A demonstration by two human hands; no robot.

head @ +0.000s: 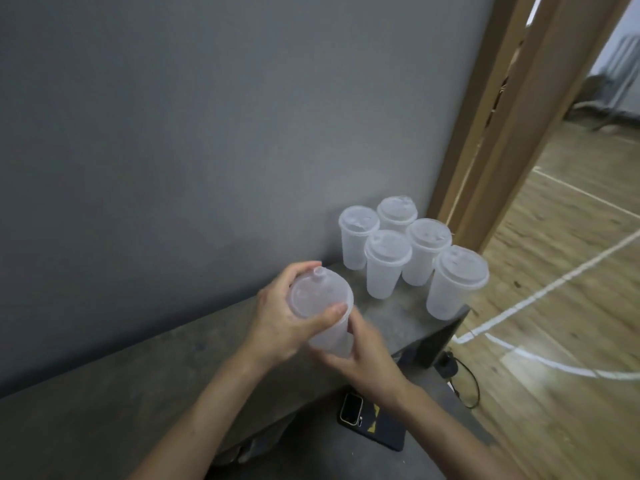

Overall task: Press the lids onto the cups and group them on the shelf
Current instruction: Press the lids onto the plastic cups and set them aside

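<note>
Grey wall backs the long grey stone-look shelf [138, 393], and at its far end, by the wooden door frame [502, 133], stands my landmark: the group of five lidded translucent plastic cups [389, 251].

Just short of that group and above the shelf, I hold the sixth translucent plastic cup [330, 337] tilted towards me. My right hand [367, 355] curls round its body from below. My left hand [280, 323] grips the clear round spouted lid [318, 294], thumb on the near rim and fingers on the far rim.

I judge this to be the pressing step. I cannot tell whether the lid is seated all round. Next I would squeeze round the rim, then stand the cup upright beside the group, clear of the shelf edge.
</note>
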